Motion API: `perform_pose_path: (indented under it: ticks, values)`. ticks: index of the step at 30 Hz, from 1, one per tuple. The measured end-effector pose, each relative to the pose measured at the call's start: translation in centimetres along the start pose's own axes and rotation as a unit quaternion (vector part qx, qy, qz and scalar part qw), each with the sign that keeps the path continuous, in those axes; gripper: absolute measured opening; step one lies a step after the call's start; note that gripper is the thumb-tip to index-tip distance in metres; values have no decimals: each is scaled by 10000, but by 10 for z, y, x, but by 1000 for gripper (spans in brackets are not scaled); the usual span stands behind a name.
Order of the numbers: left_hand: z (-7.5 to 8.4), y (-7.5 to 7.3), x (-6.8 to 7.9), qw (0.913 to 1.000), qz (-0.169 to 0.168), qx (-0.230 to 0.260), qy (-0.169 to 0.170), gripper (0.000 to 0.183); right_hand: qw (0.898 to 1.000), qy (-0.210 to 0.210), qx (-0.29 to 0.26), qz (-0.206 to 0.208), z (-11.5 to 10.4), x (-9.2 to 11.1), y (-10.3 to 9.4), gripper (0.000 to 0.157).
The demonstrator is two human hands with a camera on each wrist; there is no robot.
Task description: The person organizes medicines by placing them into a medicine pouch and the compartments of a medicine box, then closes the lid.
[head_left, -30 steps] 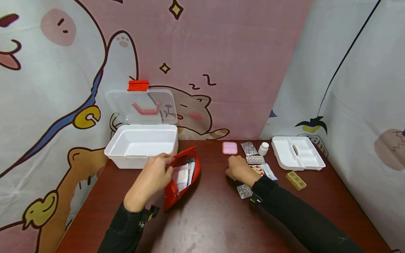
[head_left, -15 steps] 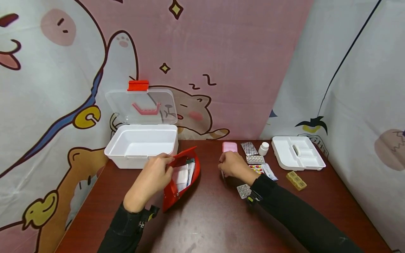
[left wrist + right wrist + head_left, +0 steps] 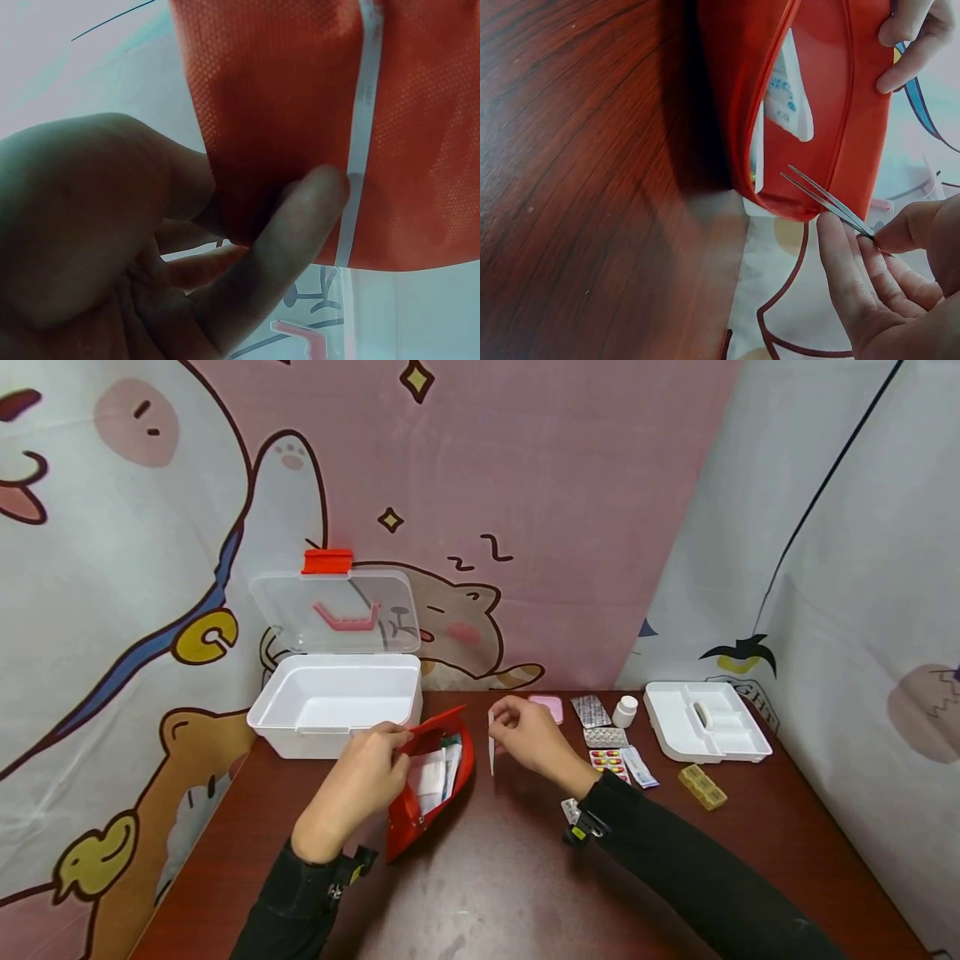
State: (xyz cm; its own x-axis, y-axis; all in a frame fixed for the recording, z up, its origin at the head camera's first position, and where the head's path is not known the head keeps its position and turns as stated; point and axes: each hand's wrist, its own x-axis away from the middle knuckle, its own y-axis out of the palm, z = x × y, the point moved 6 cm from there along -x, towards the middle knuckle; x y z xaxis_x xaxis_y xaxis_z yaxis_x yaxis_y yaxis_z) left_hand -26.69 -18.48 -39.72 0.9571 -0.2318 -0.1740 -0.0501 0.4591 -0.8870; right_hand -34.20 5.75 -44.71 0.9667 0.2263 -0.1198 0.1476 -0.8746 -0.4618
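Note:
My left hand [image 3: 367, 772] grips the upper edge of a red fabric pouch [image 3: 403, 833], with thumb and fingers on either side of its flap [image 3: 277, 97]. The pouch gapes toward the right, and white packets [image 3: 429, 781] show inside it. To the right of the pouch, my right hand [image 3: 531, 735] pinches a pair of metal tweezers [image 3: 826, 199] between thumb and fingers. In the right wrist view the two thin tips point toward the pouch's mouth and overlap its red lining. Part of the tweezers is hidden behind the thumb.
A white box [image 3: 337, 739] with a raised clear lid [image 3: 337, 589] stands behind the pouch. At right lie blister packs [image 3: 607, 739], a pink case [image 3: 551, 706], a white bottle [image 3: 625, 712], a yellow pill box [image 3: 702, 787] and a white divided tray [image 3: 690, 752].
My right hand has lifted the tweezers off the table beside the blister packs and carried them left toward the pouch. The left hand keeps its hold on the pouch.

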Motion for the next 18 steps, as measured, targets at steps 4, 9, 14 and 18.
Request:
perform_pose_path:
  ticks: [4,9,14,18]
  values:
    - [0,0,0,10000,20,5,-1,39,9999,-35,-163,-40,-6,-2,5,19]
    - [1,0,0,10000,42,21,43,38,9989,-54,-463,-105,-8,-5,15,21]
    - [2,0,0,10000,48,-12,59,38,9977,-163,-635,-186,-13,-5,28,20]
    - [2,1,0,10000,25,-15,33,38,9982,-176,-545,-167,-18,-5,37,19]
